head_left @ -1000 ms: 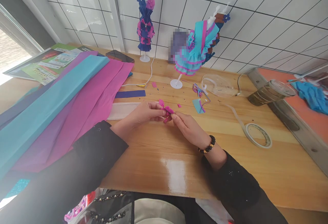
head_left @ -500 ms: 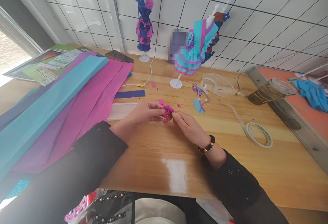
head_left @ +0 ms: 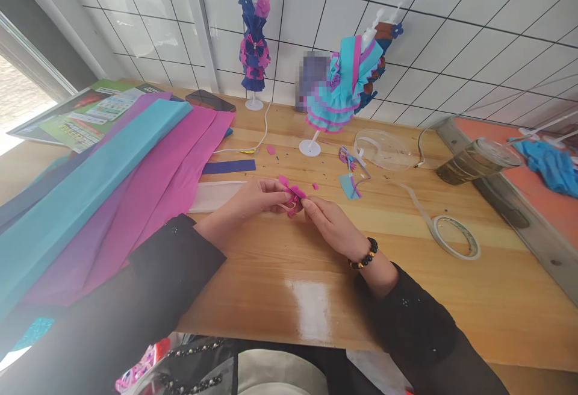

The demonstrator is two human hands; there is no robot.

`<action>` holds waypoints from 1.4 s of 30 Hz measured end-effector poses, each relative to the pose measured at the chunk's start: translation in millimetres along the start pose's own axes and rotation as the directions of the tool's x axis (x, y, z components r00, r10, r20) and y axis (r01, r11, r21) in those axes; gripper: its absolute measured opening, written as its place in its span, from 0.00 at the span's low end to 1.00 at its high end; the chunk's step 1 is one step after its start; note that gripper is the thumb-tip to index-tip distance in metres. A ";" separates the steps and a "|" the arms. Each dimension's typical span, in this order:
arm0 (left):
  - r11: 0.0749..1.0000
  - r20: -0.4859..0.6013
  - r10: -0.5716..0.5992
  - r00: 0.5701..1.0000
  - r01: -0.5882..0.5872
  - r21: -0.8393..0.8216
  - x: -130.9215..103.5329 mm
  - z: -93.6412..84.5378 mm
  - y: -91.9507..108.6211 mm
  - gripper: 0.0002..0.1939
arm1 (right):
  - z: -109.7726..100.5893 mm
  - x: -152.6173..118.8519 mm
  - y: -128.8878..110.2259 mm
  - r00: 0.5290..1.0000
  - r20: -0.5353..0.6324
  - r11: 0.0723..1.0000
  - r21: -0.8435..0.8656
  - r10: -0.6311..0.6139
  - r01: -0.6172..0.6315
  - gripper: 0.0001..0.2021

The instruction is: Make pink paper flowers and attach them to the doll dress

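Note:
My left hand [head_left: 259,196] pinches a small crumpled pink paper piece [head_left: 296,192] between thumb and fingers. It is held just above the table, with petal-like edges sticking out. From the other side, the thumb and forefinger of my right hand [head_left: 332,221] are closed on the edge of that same piece. A thin dark line runs along it by the right fingertips; I cannot tell what this is. Tiny pink scraps [head_left: 315,186] lie just beyond my hands. Beneath my left wrist is a whitish strip [head_left: 214,195], with a navy strip [head_left: 229,166] behind it.
Folded pink, purple and blue paper sheets [head_left: 135,172] cover the left side. Small paper dresses on stands [head_left: 254,52], [head_left: 347,82] are by the tiled wall. At right are a roll of tape [head_left: 474,244], a tilted cup [head_left: 474,160] and a blue-purple scrap [head_left: 350,186].
Almost nothing differs. Both hands stay in place on the pink paper piece, and its petal-like edges have shifted very slightly.

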State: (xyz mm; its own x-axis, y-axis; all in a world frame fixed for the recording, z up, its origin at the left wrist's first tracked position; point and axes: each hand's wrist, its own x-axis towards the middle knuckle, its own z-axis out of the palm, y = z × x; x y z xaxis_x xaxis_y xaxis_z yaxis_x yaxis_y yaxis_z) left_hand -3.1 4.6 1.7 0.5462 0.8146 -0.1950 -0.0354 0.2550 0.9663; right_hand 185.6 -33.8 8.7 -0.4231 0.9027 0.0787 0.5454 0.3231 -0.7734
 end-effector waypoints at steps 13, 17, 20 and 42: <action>0.996 -0.003 0.012 1.000 -0.012 0.083 -0.5 2.3 1.7 0.11 | 0.5 0.5 0.5 1.000 -0.007 1.000 0.023 -0.001 0.001 0.18; 0.995 -0.011 0.019 1.000 -0.017 0.103 0.2 1.5 1.1 0.10 | 0.4 0.3 -0.3 1.000 0.012 1.000 0.015 0.014 -0.014 0.18; 0.990 -0.006 0.028 1.000 -0.027 0.137 1.2 1.8 -0.3 0.10 | 1.2 0.3 -1.5 1.000 0.014 0.999 0.033 0.024 -0.025 0.19; 0.977 -0.055 0.059 0.997 -0.047 0.208 2.1 3.2 -1.7 0.11 | 4.6 1.0 -0.1 0.999 0.005 0.995 0.081 0.052 -0.052 0.19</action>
State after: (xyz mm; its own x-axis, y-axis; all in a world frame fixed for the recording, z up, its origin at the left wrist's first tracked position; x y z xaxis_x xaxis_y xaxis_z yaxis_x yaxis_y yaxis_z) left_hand 0.7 4.3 0.2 0.4960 0.8559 -0.1463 0.1144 0.1026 0.9881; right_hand 181.7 -34.1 5.9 -0.3981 0.9166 0.0354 0.5061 0.2517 -0.8249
